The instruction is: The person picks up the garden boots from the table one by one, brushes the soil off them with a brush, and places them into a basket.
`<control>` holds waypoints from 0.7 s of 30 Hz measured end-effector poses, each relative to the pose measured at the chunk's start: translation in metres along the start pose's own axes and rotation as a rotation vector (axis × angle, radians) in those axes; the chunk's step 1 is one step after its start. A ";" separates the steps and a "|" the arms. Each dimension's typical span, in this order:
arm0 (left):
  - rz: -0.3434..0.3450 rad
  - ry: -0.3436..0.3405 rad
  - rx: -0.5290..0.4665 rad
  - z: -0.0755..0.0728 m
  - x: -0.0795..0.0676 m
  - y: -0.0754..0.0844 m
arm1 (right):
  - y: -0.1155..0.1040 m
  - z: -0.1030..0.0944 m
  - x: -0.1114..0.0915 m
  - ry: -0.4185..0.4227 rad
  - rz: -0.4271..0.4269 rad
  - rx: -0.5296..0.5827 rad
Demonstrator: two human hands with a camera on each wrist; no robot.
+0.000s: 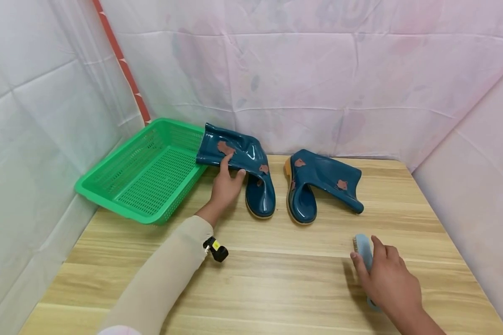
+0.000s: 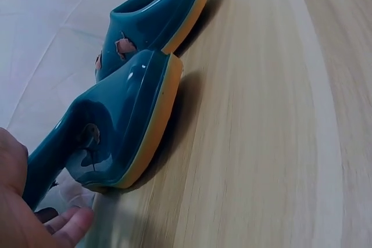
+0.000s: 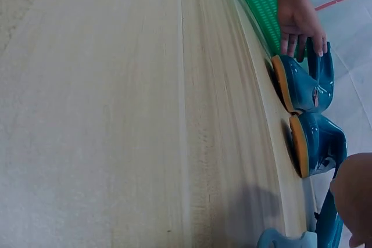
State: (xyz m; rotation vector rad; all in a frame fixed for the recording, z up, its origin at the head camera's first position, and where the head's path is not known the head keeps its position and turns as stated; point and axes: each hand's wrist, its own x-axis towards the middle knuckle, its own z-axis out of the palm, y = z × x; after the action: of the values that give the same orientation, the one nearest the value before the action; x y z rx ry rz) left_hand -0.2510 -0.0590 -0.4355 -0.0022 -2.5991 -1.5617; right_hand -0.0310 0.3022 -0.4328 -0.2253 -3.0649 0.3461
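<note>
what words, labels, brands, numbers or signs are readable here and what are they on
No text can be read.
Back cloth: faint letter-like marks at the top edge, too blurred to read.
Yellow label on the black wrist device: too small to read.
Rubber boots, blue brush, green basket: no lettering visible.

Booth-like setup, room type unclear; creased, faintly printed sheeting [image 1: 293, 70] on three sides; wood-grain tabletop [image 1: 272, 279]

Brush [image 1: 364, 249] partly behind right grip [image 1: 393, 278]
</note>
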 end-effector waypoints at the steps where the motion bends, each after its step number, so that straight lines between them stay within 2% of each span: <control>1: -0.005 0.008 -0.009 0.002 0.001 0.000 | 0.001 0.000 0.000 -0.019 0.016 -0.002; 6: -0.014 0.089 -0.064 0.013 0.005 0.003 | 0.004 0.000 0.002 -0.110 0.084 -0.011; 12: -0.050 0.195 -0.104 0.026 0.007 0.008 | 0.006 0.004 0.002 -0.151 0.107 -0.019; 21: -0.091 0.252 -0.133 0.034 0.005 0.016 | 0.007 0.007 0.002 -0.188 0.127 -0.017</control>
State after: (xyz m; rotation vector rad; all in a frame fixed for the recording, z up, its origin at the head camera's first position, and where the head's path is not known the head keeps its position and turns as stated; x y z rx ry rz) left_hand -0.2580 -0.0217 -0.4370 0.2863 -2.3299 -1.6415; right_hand -0.0326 0.3083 -0.4408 -0.4127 -3.2481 0.3677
